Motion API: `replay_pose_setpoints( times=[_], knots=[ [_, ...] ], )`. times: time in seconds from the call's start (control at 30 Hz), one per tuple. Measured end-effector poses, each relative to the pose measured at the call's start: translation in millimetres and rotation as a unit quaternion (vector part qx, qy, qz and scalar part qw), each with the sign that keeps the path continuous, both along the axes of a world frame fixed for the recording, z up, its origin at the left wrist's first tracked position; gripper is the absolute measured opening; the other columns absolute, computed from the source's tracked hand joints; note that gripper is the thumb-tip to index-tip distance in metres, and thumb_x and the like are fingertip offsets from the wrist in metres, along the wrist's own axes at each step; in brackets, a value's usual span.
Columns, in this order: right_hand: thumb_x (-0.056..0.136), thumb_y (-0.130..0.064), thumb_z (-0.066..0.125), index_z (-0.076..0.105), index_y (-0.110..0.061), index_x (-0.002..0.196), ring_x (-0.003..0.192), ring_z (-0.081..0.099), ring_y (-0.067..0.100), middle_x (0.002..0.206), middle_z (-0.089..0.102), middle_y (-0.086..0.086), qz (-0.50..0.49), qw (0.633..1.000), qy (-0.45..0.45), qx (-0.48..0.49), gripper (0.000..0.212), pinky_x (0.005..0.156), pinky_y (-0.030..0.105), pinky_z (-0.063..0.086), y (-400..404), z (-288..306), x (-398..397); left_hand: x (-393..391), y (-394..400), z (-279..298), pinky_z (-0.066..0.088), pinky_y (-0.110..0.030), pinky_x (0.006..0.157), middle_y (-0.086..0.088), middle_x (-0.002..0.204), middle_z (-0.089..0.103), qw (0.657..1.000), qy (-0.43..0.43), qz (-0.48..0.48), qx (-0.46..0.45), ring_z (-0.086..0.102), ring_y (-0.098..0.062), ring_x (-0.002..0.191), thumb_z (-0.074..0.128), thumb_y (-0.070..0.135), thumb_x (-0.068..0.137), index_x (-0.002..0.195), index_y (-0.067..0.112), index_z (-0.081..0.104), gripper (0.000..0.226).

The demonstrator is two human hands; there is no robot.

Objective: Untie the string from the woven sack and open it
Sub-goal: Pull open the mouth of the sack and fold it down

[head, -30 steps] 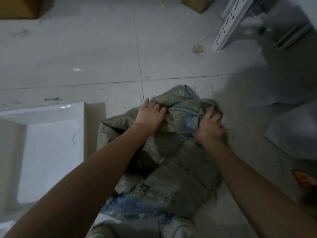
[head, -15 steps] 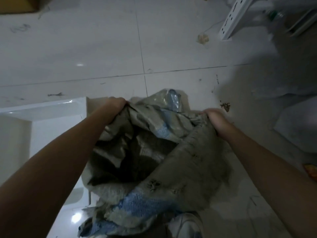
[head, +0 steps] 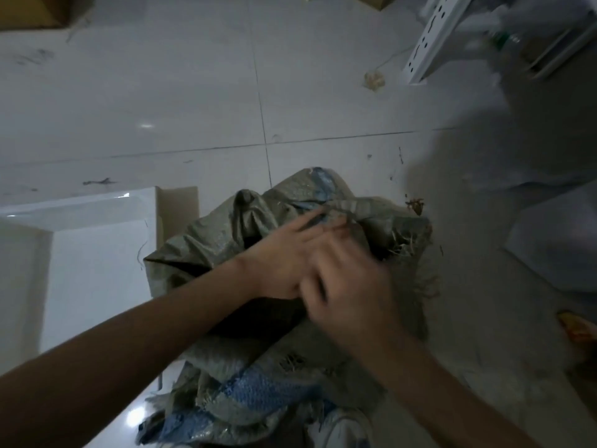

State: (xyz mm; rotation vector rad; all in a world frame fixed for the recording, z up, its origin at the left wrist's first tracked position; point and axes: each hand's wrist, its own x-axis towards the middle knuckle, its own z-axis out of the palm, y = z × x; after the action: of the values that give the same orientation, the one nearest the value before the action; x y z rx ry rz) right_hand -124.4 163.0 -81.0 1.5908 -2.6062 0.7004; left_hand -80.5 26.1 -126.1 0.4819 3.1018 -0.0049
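Observation:
A grey-green woven sack (head: 206, 250) with blue patches stands crumpled on the tiled floor in the middle of the view. Its frayed top edge shows at the right. My left hand (head: 281, 253) lies on the sack's upper folds, fingers stretched toward the far fabric. My right hand (head: 349, 279) is blurred and overlaps the left, fingers bent against the cloth. Whether either hand pinches the fabric is hidden by blur. No string is visible on the sack.
A white glossy box (head: 74, 253) sits at the left with a cardboard flap (head: 177, 208) beside the sack. A white perforated metal rail (head: 433, 40) and a crumpled scrap (head: 374, 80) lie far right. White sheets (head: 562, 240) lie at the right. A shoe (head: 336, 428) shows below.
Both hands have come together from the sack's left and right edges to its middle top. The dark mouth that was spread apart is now covered by folds and hands.

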Motion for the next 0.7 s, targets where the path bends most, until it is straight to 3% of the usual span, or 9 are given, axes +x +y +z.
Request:
replay_pose_setpoints(
  times=[0.1,0.17,0.2,0.27,0.33,0.4,0.47,0.57,0.7],
  knots=[
    [0.071,-0.034,0.042,0.053,-0.018,0.074,0.060,0.053,0.016,0.070,0.054,0.000,0.045,0.981,-0.079,0.169,0.020,0.055,0.023,0.042,15,-21,49,-6,6,-24,-0.014,-0.056,0.113,-0.013,0.161,0.003,0.982,-0.124,-0.001,-0.145,0.001,-0.033,0.148,0.035,0.023,0.098,0.152,0.023,0.010,0.059],
    [0.076,-0.040,0.036,0.059,-0.018,0.077,0.068,0.060,0.018,0.068,0.061,0.000,0.101,0.949,-0.118,0.275,0.032,0.089,0.046,0.052,21,-32,61,-13,6,-31,-0.016,-0.058,0.109,-0.012,0.160,-0.011,0.966,-0.157,0.011,-0.205,-0.011,-0.033,0.147,0.037,0.019,0.098,0.152,0.023,-0.001,0.066],
    [0.083,-0.042,0.033,0.062,-0.015,0.077,0.076,0.061,0.020,0.068,0.063,0.002,0.142,0.932,-0.132,0.306,0.040,0.111,0.057,0.028,23,-35,63,-16,5,-32,-0.014,-0.062,0.109,-0.012,0.160,-0.013,0.962,-0.160,0.027,-0.219,-0.013,-0.034,0.147,0.039,0.019,0.097,0.152,0.023,-0.004,0.070],
    [0.092,-0.049,0.022,0.067,-0.010,0.075,0.087,0.060,0.021,0.067,0.066,0.005,0.213,0.904,-0.161,0.333,0.062,0.113,0.047,-0.020,22,-33,63,-20,1,-35,-0.008,-0.068,0.109,-0.013,0.159,-0.015,0.960,-0.152,0.064,-0.226,-0.013,-0.037,0.146,0.043,0.022,0.096,0.151,0.024,-0.006,0.074],
    [0.092,-0.058,0.009,0.072,-0.008,0.075,0.088,0.062,0.019,0.067,0.070,0.008,0.216,0.904,-0.150,0.337,0.083,0.109,0.037,-0.026,19,-28,57,-21,-10,-38,-0.005,-0.072,0.106,-0.014,0.159,-0.014,0.956,-0.146,0.115,-0.228,-0.011,-0.038,0.146,0.041,0.024,0.096,0.151,0.025,-0.005,0.072],
    [0.092,-0.060,0.004,0.074,-0.011,0.065,0.074,0.067,0.014,0.054,0.067,0.006,0.180,0.927,-0.066,0.321,0.089,0.115,0.032,-0.013,24,-30,41,-19,-26,-37,-0.003,-0.075,0.103,-0.014,0.160,-0.011,0.948,-0.140,0.159,-0.238,-0.007,-0.040,0.146,0.039,0.026,0.097,0.152,0.024,-0.001,0.068],
    [0.094,-0.056,0.021,0.063,-0.015,0.045,0.057,0.065,0.011,0.037,0.052,0.002,0.096,0.945,-0.014,0.314,0.076,0.114,0.034,0.003,29,-19,14,-13,-43,-38,-0.002,-0.075,0.103,-0.015,0.160,-0.006,0.932,-0.152,0.210,-0.255,-0.004,-0.041,0.146,0.035,0.027,0.099,0.152,0.022,0.003,0.062],
    [0.095,-0.053,0.029,0.043,-0.023,0.051,0.076,0.064,0.013,0.050,0.044,-0.006,0.078,0.907,-0.034,0.413,0.055,0.116,0.039,-0.002,31,-4,-41,1,-60,-29,-0.002,-0.074,0.107,-0.017,0.158,0.009,0.900,-0.168,0.302,-0.265,0.005,-0.045,0.145,0.032,0.029,0.100,0.151,0.018,0.013,0.056],
    [0.079,-0.024,0.068,0.065,-0.023,0.071,0.082,0.063,0.018,0.072,0.063,-0.004,0.081,0.920,0.011,0.383,0.009,0.115,0.039,0.012,41,-2,-103,28,-48,-6,-0.011,-0.069,0.105,-0.015,0.157,0.020,0.874,-0.185,0.360,-0.267,0.010,-0.044,0.145,0.045,0.036,0.094,0.150,0.020,0.018,0.064]
  ],
)
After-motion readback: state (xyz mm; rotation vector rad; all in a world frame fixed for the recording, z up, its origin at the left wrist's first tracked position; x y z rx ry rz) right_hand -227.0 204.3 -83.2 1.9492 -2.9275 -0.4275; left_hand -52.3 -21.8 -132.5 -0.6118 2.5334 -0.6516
